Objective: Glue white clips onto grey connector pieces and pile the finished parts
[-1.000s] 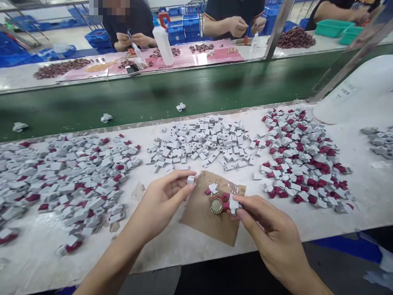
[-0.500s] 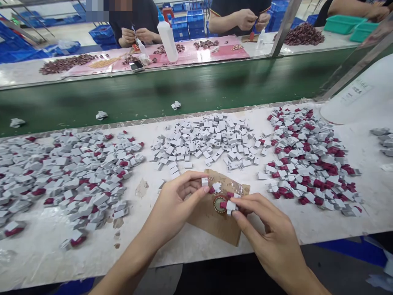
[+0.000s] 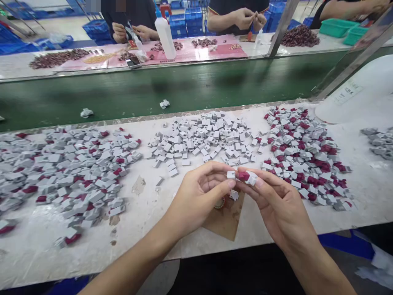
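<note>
Between the thumb and forefinger of my left hand (image 3: 196,198) I have a small gray block (image 3: 231,175) pinched; just to its right is the maroon-and-gray piece (image 3: 245,176), held in the fingertips of my right hand (image 3: 284,205). Its long axis runs roughly sideways, maroon end toward the block; I can't tell if they touch. Below lies the cardboard (image 3: 225,225), its front edge near the table's. I see bare tabletop (image 3: 153,241) left of it, while the mixed pile (image 3: 307,164) crowds beyond my right hand.
</note>
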A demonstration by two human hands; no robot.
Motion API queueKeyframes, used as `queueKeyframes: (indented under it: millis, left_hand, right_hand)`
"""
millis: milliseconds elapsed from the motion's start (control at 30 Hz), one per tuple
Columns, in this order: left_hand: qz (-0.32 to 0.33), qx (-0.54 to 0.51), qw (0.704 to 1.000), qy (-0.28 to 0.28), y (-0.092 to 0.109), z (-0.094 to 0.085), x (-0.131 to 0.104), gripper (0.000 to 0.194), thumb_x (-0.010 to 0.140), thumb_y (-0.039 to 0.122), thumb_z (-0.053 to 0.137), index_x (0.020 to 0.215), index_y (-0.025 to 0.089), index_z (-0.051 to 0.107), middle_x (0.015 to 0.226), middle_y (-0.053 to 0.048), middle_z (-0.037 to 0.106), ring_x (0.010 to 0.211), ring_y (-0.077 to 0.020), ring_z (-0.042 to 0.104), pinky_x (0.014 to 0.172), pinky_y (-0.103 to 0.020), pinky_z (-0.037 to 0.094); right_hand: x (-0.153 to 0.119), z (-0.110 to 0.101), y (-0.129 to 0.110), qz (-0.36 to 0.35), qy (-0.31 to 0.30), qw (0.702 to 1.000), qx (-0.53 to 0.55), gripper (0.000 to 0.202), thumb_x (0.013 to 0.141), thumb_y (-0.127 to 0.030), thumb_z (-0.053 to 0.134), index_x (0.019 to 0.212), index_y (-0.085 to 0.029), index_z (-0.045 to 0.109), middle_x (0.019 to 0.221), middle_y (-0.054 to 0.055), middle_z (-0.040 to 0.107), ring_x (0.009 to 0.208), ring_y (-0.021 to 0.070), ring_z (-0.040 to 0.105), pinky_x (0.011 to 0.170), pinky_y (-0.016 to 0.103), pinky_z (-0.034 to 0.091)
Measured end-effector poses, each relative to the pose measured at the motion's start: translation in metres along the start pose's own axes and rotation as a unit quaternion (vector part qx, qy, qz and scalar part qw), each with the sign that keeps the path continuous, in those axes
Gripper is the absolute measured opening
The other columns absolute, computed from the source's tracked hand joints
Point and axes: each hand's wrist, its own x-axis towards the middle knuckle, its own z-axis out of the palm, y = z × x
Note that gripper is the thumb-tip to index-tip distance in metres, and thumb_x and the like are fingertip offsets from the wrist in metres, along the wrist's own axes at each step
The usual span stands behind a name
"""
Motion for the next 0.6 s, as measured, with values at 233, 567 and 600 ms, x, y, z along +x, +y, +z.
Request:
queueKeyframes:
  millis: [233, 567, 600]
  left_hand:
    - [0.013, -0.003, 1.0, 0.003, -0.002, 0.002, 0.001, 0.012, 0.1, 0.022, 0.087, 0.111, 0.021, 0.082, 0.098, -0.001, 0.084, 0.09, -0.0154, 0.081, 0.083, -0.022, 0.068]
    - [0.032, 0.058, 0.998, -0.011, -0.006, 0.004, 0.002, 0.006, 0.101, 0.022, 0.082, 0.106, 0.019, 0.081, 0.091, -0.003, 0.082, 0.078, -0.0184, 0.079, 0.071, -0.028, 0.064]
    - [0.04, 0.06, 0.997, -0.007, -0.003, 0.004, 0.004, 0.006, 0.1, 0.022, 0.082, 0.106, 0.019, 0.081, 0.091, -0.003, 0.082, 0.077, -0.0187, 0.079, 0.069, -0.029, 0.065]
  right_hand:
    - [0.001, 0.0, 0.003, -0.008, -0.004, 1.0, 0.008, 0.017, 0.1, -0.04, 0.091, 0.112, -0.028, 0.095, 0.12, 0.006, 0.091, 0.115, 0.0252, 0.086, 0.106, 0.033, 0.071]
    - [0.011, -0.007, -0.015, -0.034, -0.067, 0.985, -0.154, 0.019, 0.097, -0.042, 0.093, 0.11, -0.029, 0.094, 0.113, 0.007, 0.091, 0.106, 0.025, 0.087, 0.089, 0.027, 0.073]
    - [0.014, -0.007, -0.018, -0.031, -0.079, 0.985, -0.151, 0.018, 0.097, -0.042, 0.093, 0.11, -0.028, 0.094, 0.115, 0.008, 0.091, 0.108, 0.0257, 0.087, 0.09, 0.028, 0.073]
